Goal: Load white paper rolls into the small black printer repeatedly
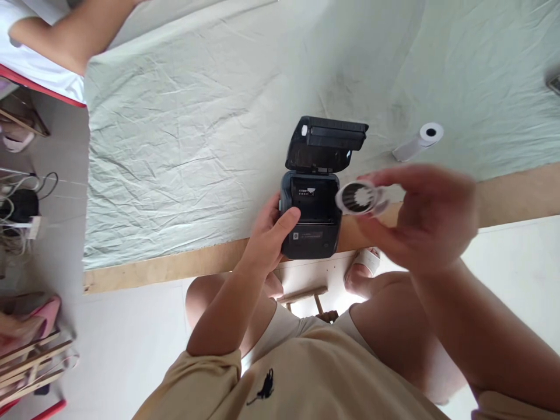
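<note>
A small black printer point(311, 242) has its lid point(326, 143) raised, and its inner compartment shows. My left hand point(268, 236) grips the printer's left side, thumb over the front edge. Just right of the compartment, my right hand point(422, 216) pinches a round, hollow white-rimmed piece point(359, 197) with a dark ribbed inside; motion blurs the hand and the piece. Farther right, a white paper roll point(411, 147) with a dark core lies on the cloth.
A pale green cloth point(184, 146) covers the table, whose wooden edge point(161, 268) runs nearest me. Another person's arm point(79, 35) is at the upper left. Cables point(17, 210) lie at the far left. A dark object point(555, 83) sits at the right edge.
</note>
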A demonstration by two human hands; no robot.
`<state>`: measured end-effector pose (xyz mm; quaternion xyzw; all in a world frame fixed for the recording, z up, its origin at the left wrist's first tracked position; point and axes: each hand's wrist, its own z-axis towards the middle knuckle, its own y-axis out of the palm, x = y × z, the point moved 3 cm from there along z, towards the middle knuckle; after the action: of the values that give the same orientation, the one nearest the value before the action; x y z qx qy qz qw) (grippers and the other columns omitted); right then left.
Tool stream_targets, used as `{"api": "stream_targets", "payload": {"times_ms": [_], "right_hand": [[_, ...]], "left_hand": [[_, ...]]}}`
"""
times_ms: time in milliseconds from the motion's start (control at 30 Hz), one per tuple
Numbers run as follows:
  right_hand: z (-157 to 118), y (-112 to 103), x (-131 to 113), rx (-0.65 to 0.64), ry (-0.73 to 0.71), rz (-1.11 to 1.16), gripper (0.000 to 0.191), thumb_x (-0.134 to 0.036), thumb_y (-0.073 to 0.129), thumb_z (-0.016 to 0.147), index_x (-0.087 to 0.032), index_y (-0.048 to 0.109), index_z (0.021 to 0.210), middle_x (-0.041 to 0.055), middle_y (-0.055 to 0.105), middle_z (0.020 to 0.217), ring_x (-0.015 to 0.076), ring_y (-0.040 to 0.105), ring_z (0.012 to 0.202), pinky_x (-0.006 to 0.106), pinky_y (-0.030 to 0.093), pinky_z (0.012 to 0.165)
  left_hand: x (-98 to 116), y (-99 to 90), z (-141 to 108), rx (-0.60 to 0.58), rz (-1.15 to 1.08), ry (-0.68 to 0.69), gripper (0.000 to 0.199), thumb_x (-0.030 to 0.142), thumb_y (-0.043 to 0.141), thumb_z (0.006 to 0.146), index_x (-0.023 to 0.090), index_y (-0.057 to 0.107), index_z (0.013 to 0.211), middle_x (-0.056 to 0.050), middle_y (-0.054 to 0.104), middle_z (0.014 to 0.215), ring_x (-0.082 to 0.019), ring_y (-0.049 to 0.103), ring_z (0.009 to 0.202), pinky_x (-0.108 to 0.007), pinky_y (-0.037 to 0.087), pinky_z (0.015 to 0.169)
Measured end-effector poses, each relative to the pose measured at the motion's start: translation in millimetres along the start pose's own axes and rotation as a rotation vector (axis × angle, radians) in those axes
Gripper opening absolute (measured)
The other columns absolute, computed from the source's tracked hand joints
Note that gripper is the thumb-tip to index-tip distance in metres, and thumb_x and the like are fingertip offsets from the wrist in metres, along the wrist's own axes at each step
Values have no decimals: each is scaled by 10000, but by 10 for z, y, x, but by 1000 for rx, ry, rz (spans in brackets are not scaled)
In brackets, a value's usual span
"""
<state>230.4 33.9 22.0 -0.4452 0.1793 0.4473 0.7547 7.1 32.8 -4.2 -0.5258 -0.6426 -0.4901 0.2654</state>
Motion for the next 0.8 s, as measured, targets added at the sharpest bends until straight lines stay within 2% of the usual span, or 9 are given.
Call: {"api": "stream_targets", "payload": {"times_ms": [33, 100, 167, 267, 433, 533, 633, 733, 800], "right_hand": [[33, 16, -143, 87, -142, 33, 410, -176, 829, 943, -352, 666, 1275, 22, 852, 1119, 266, 827, 939, 453, 636, 782], [100, 109, -326, 117, -248, -68, 345, -36, 760, 935, -319, 670, 1111, -17, 879, 1055, 222, 841, 873, 414, 580, 730], [156, 207, -384, 71, -227, -193, 326, 13, 693, 952, -298, 657, 1044, -33, 895, 1070, 199, 853, 880, 407, 545, 755], [188, 279, -348, -2, -175, -274, 261, -18, 682, 983, -274, 661, 1032, -24, 905, 1118, 193, 865, 909, 405, 538, 804], [154, 254, -336, 62, -236, -292, 213, -88, 691, 1035, -286, 674, 960, -55, 880, 943, 189, 850, 890, 408, 534, 819], [80, 274, -359, 35, -246, -205, 163, -169, 710, 1042, -320, 700, 983, -52, 865, 913, 220, 833, 908, 441, 527, 815], [-19, 317, -378, -41, -256, -114, 85, -276, 739, 1047, -335, 728, 1107, -36, 873, 985, 232, 826, 948, 455, 524, 839], [-75, 303, -357, -55, -216, 4, 199, -325, 726, 1035, -336, 725, 1234, -13, 864, 995, 253, 829, 980, 463, 531, 859], [-76, 255, -299, -3, -167, 102, 249, -268, 704, 1018, -348, 715, 1254, -5, 842, 972, 265, 817, 962, 468, 551, 849]], "left_hand": [[10, 9, -1, 4, 6, 4, 663, 690, 986, 775, 216, 771, 1186, -61, 878, 982, -308, 875, 1026, -285, 627, 631], [27, 25, -2, 4, 4, 16, 657, 704, 974, 782, 219, 766, 1174, -66, 879, 1000, -312, 870, 1047, -286, 616, 630], [37, 34, 0, -12, 3, 15, 645, 719, 956, 798, 217, 768, 1157, -72, 874, 1011, -309, 864, 1048, -295, 622, 648], [41, 33, 1, -50, 11, -11, 645, 727, 935, 818, 204, 774, 1160, -86, 869, 1035, -297, 857, 1013, -295, 611, 635], [33, 10, -4, -28, 16, -6, 643, 712, 943, 817, 199, 780, 1170, -76, 863, 1014, -294, 850, 1039, -283, 599, 649], [23, 7, -12, 7, -20, 50, 639, 720, 944, 814, 218, 782, 1175, -76, 867, 1080, -316, 832, 1192, -327, 664, 819], [20, 12, -20, -23, -56, 126, 696, 708, 924, 848, 262, 731, 1345, -81, 851, 1296, -317, 805, 1295, -376, 682, 964], [4, -5, -22, -57, -11, 116, 803, 549, 992, 835, 311, 637, 1516, -70, 815, 1433, -293, 805, 1294, -373, 678, 1029], [-8, -34, -19, -42, 42, 89, 915, 464, 1034, 783, 311, 607, 1578, -81, 802, 1467, -307, 798, 1303, -374, 676, 1050]]}}
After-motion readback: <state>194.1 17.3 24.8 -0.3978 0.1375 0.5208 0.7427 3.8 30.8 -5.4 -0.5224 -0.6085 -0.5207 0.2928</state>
